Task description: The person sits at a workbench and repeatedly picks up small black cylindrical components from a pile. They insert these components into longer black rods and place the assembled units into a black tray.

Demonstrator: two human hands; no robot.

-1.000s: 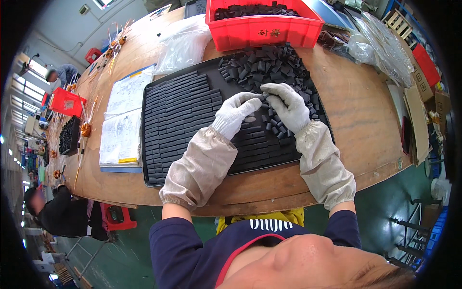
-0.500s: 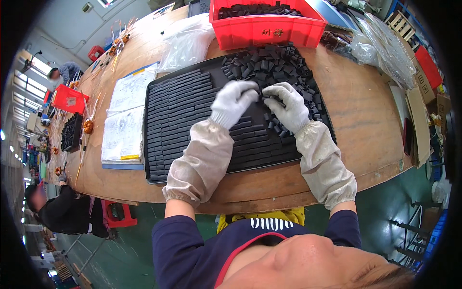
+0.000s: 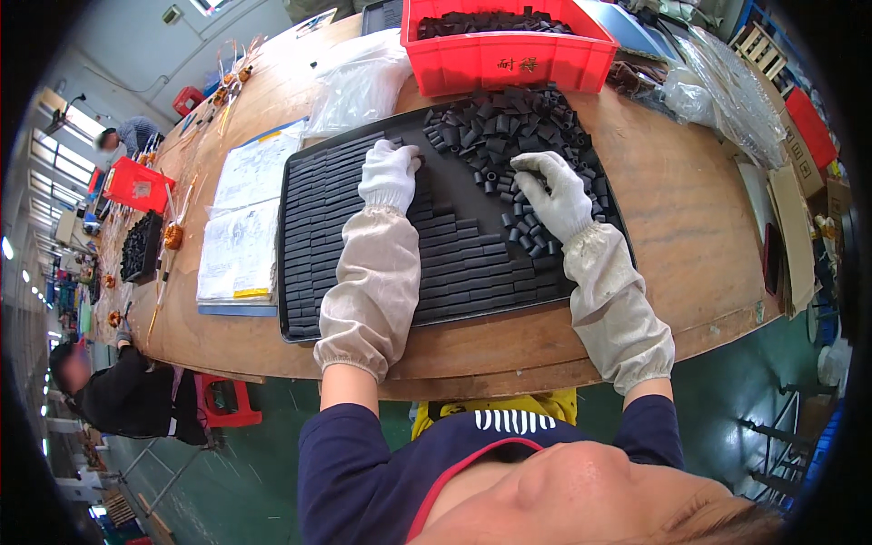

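Holds the left grip [image 3: 389,177], gloved in white, at the upper end of the neat rows [image 3: 463,282] of black tubes, curled inward toward the right grip [image 3: 556,193]; cannot tell of any tube clamped inside. Holds the right grip, also in white, with thumb and forefinger apart, just over the lower part of the loose tubes [image 3: 509,127]; cannot tell of any tube hidden in the palm. Has the rows under and left of the left grip, and on toward the body, stepped along the right edge. Has the loose tubes around and beyond the right grip, jumbled, with open ends in places. Leaves a bare patch of the black tray [image 3: 450,186] between both grips.

Works at a brown wooden desk [image 3: 681,218]. Has a red bin [image 3: 509,65] of more black tubes beyond the right grip, a clear plastic bag [image 3: 359,95] beyond the left grip, and a folder of papers [image 3: 241,241] left of it, past the tray. Has a ring-shaped copper coil [image 3: 173,237] and a black box [image 3: 139,247] farther left, and clear wrap [image 3: 727,91] well right of the right grip. Shares the room with a co-worker [image 3: 136,400] in black, far left of the left grip, near a red stool [image 3: 241,404] on a green floor [image 3: 254,472].
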